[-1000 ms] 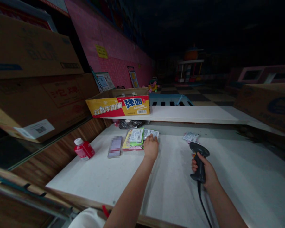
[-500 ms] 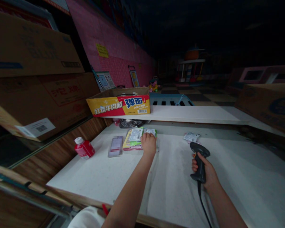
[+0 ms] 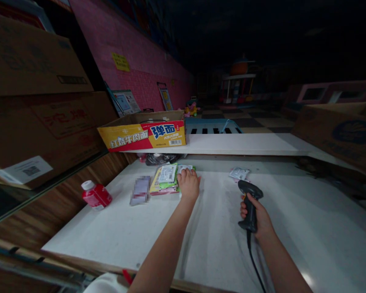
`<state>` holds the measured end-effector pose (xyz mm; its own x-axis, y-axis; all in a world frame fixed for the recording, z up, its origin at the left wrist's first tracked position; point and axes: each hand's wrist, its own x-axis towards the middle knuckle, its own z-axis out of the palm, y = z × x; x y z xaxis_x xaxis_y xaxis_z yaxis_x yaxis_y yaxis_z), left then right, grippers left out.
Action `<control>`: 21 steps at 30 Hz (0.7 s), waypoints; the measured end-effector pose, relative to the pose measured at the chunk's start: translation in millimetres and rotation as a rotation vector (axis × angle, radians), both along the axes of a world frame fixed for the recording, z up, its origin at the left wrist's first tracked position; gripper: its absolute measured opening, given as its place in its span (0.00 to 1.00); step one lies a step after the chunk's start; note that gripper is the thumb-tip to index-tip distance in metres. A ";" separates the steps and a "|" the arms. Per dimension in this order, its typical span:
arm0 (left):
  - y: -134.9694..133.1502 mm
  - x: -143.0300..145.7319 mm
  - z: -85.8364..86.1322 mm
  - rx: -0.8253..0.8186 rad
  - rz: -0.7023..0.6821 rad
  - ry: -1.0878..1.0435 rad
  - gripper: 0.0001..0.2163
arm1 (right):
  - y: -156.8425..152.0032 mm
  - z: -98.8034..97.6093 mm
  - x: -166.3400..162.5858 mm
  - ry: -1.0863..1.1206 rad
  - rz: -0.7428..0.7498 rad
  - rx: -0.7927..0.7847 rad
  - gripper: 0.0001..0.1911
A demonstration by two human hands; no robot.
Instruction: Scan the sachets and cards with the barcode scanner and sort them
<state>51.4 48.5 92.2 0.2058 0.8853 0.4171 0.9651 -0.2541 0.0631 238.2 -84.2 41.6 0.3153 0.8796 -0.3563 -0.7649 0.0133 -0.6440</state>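
My left hand (image 3: 189, 186) rests on the right end of a small pile of flat snack packets (image 3: 164, 183), its fingers spread over a silver-and-green packet (image 3: 183, 167). Another silver-and-green packet (image 3: 167, 173) tops the pile, with a yellow and pink packet partly under it. My right hand (image 3: 261, 219) is wrapped round the grip of a black handheld barcode scanner (image 3: 249, 209), held upright above the white table. Its cable hangs toward me. Just beyond the scanner head lies a single silvery packet (image 3: 239, 173).
Left of the pile are a blurred-out flat item (image 3: 140, 190) and a red bottle with a white cap (image 3: 96, 195). A yellow-and-red noodle carton (image 3: 146, 134) stands on the raised white shelf (image 3: 238, 143). Large cardboard boxes (image 3: 45, 126) crowd the left; another box (image 3: 338, 128) is at right.
The whole view has shifted, so things appear farther left. My left hand has slid slightly right relative to the packet pile, its fingers more spread. My right hand keeps hold of the scanner.
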 end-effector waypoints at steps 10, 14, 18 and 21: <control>7.3 95.4 -42.7 -0.240 -0.529 -0.098 0.14 | 0.3 0.4 12.2 0.054 -0.246 -0.046 0.17; 23.5 143.1 -46.3 -0.300 -0.513 -0.180 0.14 | 1.5 2.8 12.9 0.127 -0.309 -0.055 0.14; 35.2 175.7 -40.1 -0.368 -0.219 -0.226 0.19 | 1.8 8.1 10.0 0.166 -0.328 -0.071 0.11; 40.1 182.2 -38.5 -0.425 -0.131 -0.229 0.27 | 1.5 10.9 8.6 0.177 -0.319 -0.076 0.11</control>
<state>233.5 88.7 53.7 0.2721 0.9595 0.0725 0.8762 -0.2782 0.3936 246.9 -82.8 52.6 0.4973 0.7155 -0.4907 -0.8294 0.2262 -0.5107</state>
